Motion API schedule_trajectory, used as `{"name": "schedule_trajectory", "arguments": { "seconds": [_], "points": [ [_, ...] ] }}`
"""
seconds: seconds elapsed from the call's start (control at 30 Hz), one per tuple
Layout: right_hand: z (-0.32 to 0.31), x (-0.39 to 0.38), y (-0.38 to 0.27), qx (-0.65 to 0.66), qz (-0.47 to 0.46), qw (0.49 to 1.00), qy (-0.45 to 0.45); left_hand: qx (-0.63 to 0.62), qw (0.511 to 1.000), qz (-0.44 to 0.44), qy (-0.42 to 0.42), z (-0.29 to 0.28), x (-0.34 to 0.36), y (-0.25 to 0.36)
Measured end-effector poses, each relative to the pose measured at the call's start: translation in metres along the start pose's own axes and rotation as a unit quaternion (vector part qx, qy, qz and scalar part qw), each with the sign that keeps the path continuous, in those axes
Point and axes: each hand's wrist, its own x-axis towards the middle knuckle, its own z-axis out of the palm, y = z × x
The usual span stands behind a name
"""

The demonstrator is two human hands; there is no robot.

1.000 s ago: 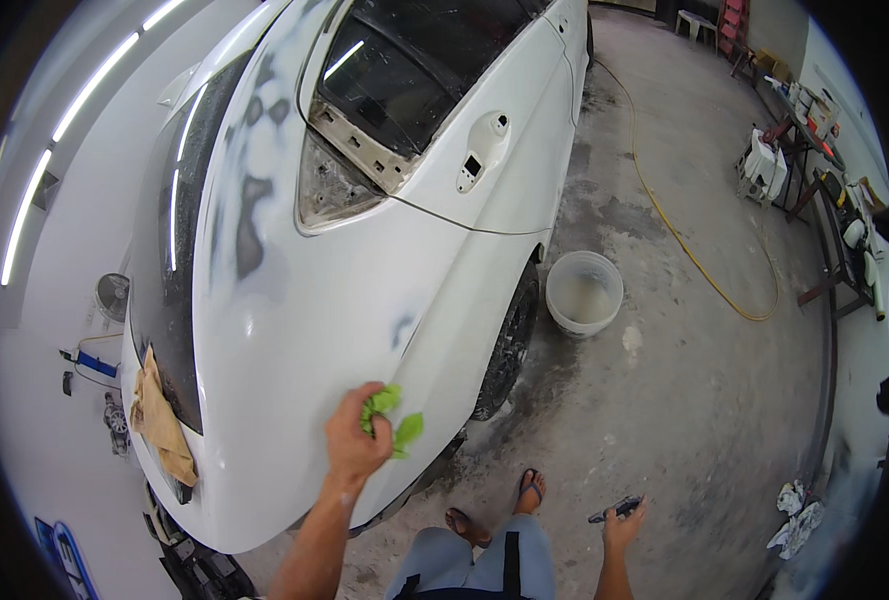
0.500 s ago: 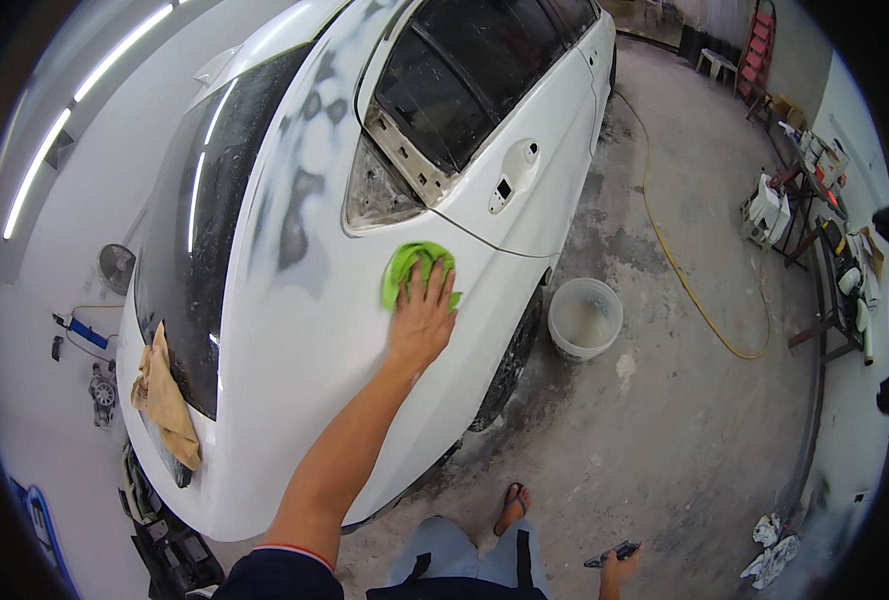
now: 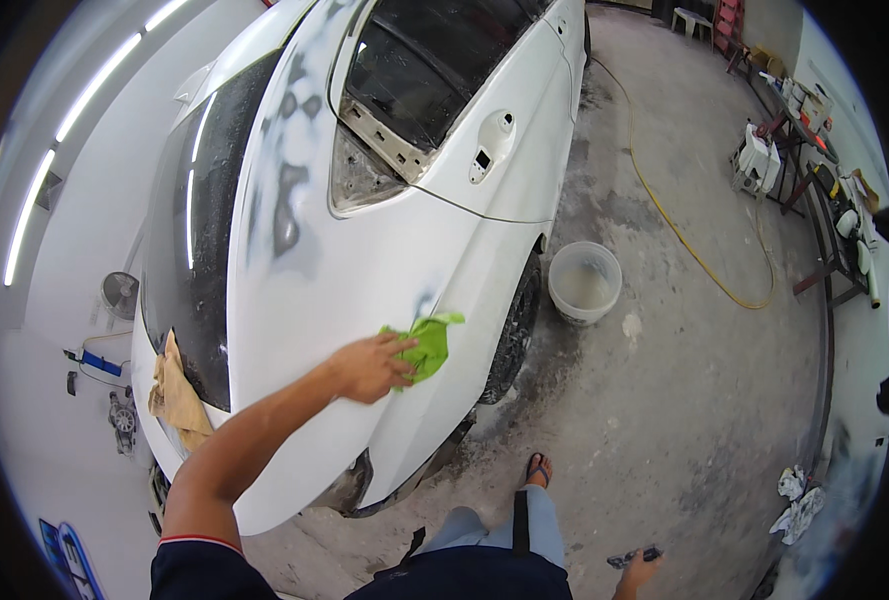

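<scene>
My left hand (image 3: 367, 366) presses a bright green cloth (image 3: 424, 343) flat against the rear quarter panel of a white car (image 3: 364, 270), just above the rear wheel (image 3: 512, 330). The panel carries grey sanded primer patches (image 3: 286, 215) higher up. My right hand (image 3: 636, 570) hangs low by my leg at the bottom edge, fingers closed on a small dark tool (image 3: 632, 557) whose kind I cannot make out.
A white bucket (image 3: 584, 281) stands on the concrete floor beside the wheel. A yellow hose (image 3: 684, 245) runs across the floor. A tan rag (image 3: 176, 395) lies on the car's rear. Benches with clutter (image 3: 814, 130) line the right wall; white rags (image 3: 796, 498) lie nearby.
My left hand has slid the green cloth back down the panel toward me, after reaching up near the door seam half a second ago. The right hand stays low.
</scene>
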Motion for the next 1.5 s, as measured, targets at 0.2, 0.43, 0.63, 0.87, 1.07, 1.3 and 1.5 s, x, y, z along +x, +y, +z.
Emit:
{"name": "schedule_trajectory", "arguments": {
  "seconds": [0.2, 0.43, 0.63, 0.87, 1.07, 1.3, 1.5],
  "points": [
    [0.049, -0.022, -0.154, 0.112, -0.184, 0.971, -0.106, -0.051, 0.995, -0.077, -0.038, 0.051, -0.102, 0.142],
    [0.053, -0.099, -0.353, 0.183, -0.332, 0.907, -0.183, -0.269, 0.853, -0.351, 0.277, 0.049, -0.135, 0.227],
    [0.074, -0.231, -0.444, 0.174, -0.504, 0.778, -0.333, -0.202, 0.719, -0.457, 0.484, 0.040, -0.197, 0.238],
    [0.090, -0.334, -0.391, 0.117, -0.480, 0.819, -0.293, -0.119, 0.649, -0.531, 0.532, 0.072, -0.253, 0.238],
    [0.048, -0.329, -0.263, -0.105, -0.413, 0.895, -0.132, -0.101, 0.700, -0.534, 0.463, 0.106, -0.257, 0.244],
    [-0.017, -0.325, -0.145, -0.197, -0.350, 0.913, -0.073, -0.148, 0.698, -0.483, 0.507, 0.121, -0.265, 0.247],
    [-0.047, -0.356, -0.103, -0.210, -0.361, 0.905, -0.083, -0.140, 0.690, -0.442, 0.556, 0.119, -0.274, 0.245]
  ]
}}
